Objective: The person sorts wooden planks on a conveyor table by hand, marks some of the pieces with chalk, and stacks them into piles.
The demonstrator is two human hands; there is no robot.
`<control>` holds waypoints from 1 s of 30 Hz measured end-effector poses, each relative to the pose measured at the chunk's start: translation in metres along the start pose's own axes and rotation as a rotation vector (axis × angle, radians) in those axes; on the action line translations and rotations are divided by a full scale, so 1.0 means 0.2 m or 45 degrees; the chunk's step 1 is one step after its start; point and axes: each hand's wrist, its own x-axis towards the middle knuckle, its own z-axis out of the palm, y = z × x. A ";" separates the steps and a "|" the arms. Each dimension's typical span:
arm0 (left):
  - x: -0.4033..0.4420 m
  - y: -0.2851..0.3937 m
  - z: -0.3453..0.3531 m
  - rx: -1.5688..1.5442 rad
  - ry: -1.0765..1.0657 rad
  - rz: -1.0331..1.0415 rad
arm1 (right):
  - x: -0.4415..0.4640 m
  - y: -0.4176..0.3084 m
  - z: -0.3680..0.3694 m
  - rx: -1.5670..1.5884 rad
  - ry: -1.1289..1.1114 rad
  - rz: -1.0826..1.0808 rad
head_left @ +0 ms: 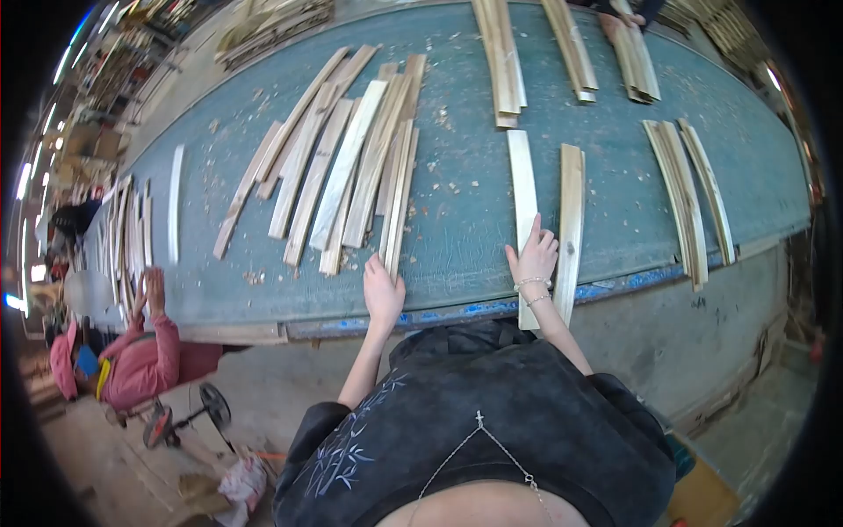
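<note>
Narrow wooden strips (pixel 402 189) lie lengthwise before me, and my left hand (pixel 384 292) is closed around their near end, thumb on the right. My right hand (pixel 534 256) rests on a pale wooden strip (pixel 523 180), its index finger stretched along it and the thumb spread to the left. That strip's near end reaches past the table edge, under my wrist. Just right of it is a knotty wooden strip (pixel 571 206), apart from the pale one. A loose group of wooden strips (pixel 329 162) fans out to the left of my left hand.
The green worktable (pixel 457 228) carries scattered wood chips. More strips (pixel 680 198) lie at right, and bundles (pixel 499 61) at the far side. Another person's hands (pixel 619 22) hold strips there. A co-worker in pink (pixel 154 369) stands at left, near a wheeled frame (pixel 189 417).
</note>
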 end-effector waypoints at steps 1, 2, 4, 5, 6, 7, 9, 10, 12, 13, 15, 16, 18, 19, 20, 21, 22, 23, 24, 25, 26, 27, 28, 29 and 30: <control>-0.01 0.02 -0.01 0.016 0.014 -0.044 | 0.00 0.00 -0.01 0.008 -0.026 -0.040; -0.03 0.06 -0.01 -0.116 -0.050 -0.099 | 0.00 0.00 -0.02 0.096 0.047 -0.138; -0.06 0.11 0.02 -0.346 -0.142 -0.196 | 0.01 0.00 0.00 0.252 0.221 -0.322; -0.08 0.12 0.06 -0.446 -0.173 -0.238 | 0.02 -0.01 0.02 0.265 0.201 -0.336; -0.11 0.13 0.09 -0.469 -0.206 -0.272 | 0.04 -0.03 0.04 0.679 -0.203 -0.225; -0.12 0.14 0.10 -0.460 -0.206 -0.287 | 0.06 -0.05 0.06 1.078 -0.609 -0.094; -0.15 0.18 0.11 -0.531 -0.313 -0.297 | 0.07 -0.08 0.19 1.313 -0.758 -0.014; -0.16 0.18 0.11 -0.521 -0.309 -0.270 | 0.07 -0.15 0.15 1.545 -1.034 0.234; -0.16 0.21 0.11 -0.437 -0.305 -0.179 | 0.03 -0.25 0.13 1.766 -1.303 0.496; -0.16 0.23 0.10 -0.354 -0.296 -0.094 | 0.00 -0.29 0.15 1.803 -1.291 0.565; -0.13 0.24 0.05 -0.368 -0.368 -0.095 | -0.05 -0.36 0.20 1.840 -1.280 0.635; -0.10 0.23 0.02 -0.295 -0.496 0.022 | -0.07 -0.39 0.23 1.848 -1.266 0.597; 0.04 0.15 -0.02 -0.160 -0.865 0.142 | -0.10 -0.45 0.31 1.848 -1.133 0.511; 0.15 0.11 -0.07 -0.171 -1.055 0.116 | -0.12 -0.48 0.35 1.847 -1.125 0.503; 0.25 0.03 -0.04 -0.202 -0.960 0.067 | -0.12 -0.50 0.38 1.790 -1.043 0.514; 0.34 0.06 -0.08 -0.052 -0.741 0.021 | -0.12 -0.51 0.40 1.729 -0.961 0.525; 0.44 -0.01 -0.03 -0.020 -0.489 0.116 | -0.11 -0.52 0.41 1.675 -0.947 0.550; 0.51 -0.04 0.05 0.180 -0.246 0.126 | -0.12 -0.52 0.39 1.667 -0.939 0.548; 0.56 -0.06 0.11 0.377 -0.003 0.134 | -0.12 -0.52 0.36 1.679 -0.975 0.550; 0.58 -0.06 0.15 0.365 -0.002 0.140 | -0.12 -0.52 0.35 1.690 -1.007 0.552; 0.60 -0.05 0.19 0.577 0.031 0.216 | -0.12 -0.51 0.42 1.714 -0.989 0.546; 0.63 -0.05 0.22 0.787 0.070 0.296 | -0.12 -0.51 0.41 1.708 -0.968 0.545; 0.67 -0.06 0.26 0.770 0.075 0.314 | -0.12 -0.52 0.40 1.703 -0.947 0.534; 0.71 -0.09 0.29 0.818 0.040 0.287 | -0.13 -0.52 0.40 1.699 -0.922 0.534; 0.73 -0.12 0.31 0.866 -0.003 0.266 | -0.15 -0.54 0.34 1.579 -0.775 0.466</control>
